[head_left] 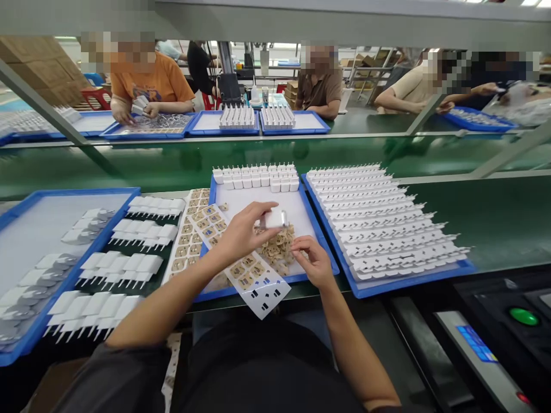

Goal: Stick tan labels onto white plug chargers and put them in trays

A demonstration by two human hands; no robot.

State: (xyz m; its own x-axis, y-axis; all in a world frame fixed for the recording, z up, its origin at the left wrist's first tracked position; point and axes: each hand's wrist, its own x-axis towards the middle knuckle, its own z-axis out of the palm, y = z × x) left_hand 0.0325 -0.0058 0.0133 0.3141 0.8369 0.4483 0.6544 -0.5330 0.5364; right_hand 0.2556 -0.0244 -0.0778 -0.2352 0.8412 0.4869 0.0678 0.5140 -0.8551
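My left hand (245, 232) is closed around a white plug adapter (275, 219), held over the middle tray. To its right, my right hand (314, 259) has thumb and fingers pinched together; whatever is between them is too small to make out. Beneath both hands lies a heap of tan paper scraps (275, 244) in the blue-rimmed tray (316, 221). A white sheet of tan stickers (253, 278) slants across the tray's front left, under my left wrist. Several white adapters (253, 178) stand in rows at the tray's back, pins up.
On the right, a blue tray (357, 287) is packed with rows of upright adapters. More adapters (120, 264) lie in rows on the left, beside another blue tray (86, 198). A machine with a green button (523, 316) stands at the lower right. Co-workers (150, 86) sit across the green belt (215, 150).
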